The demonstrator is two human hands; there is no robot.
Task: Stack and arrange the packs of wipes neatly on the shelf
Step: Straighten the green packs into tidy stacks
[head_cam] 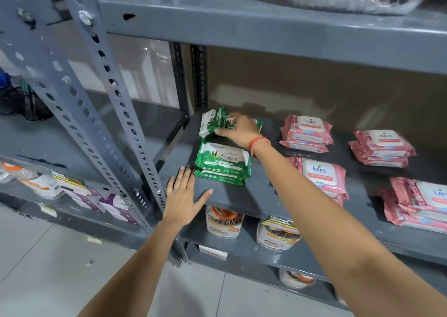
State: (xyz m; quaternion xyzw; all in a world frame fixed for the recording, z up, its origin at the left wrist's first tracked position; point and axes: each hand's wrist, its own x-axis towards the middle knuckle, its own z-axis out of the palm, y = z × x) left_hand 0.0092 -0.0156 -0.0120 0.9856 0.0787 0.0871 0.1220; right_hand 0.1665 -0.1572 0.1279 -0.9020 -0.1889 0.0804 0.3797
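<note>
We've got green soft-plastic wipe packs [223, 164] stacked flat at the left end of the grey metal shelf [242, 196], with another green pile [212, 123] tilted behind. Four small stacks of pink Kara packs [306, 133] lie right.

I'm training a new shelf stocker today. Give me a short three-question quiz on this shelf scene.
1. True or false: the right hand rests on the rear green packs.
2. What colour are the Kara packs? A) pink B) blue C) yellow
3. Fill in: the left hand lies open on the shelf, just in front and to the left of the front ______ stack.

Key: 1 true; 2 A; 3 green
</note>
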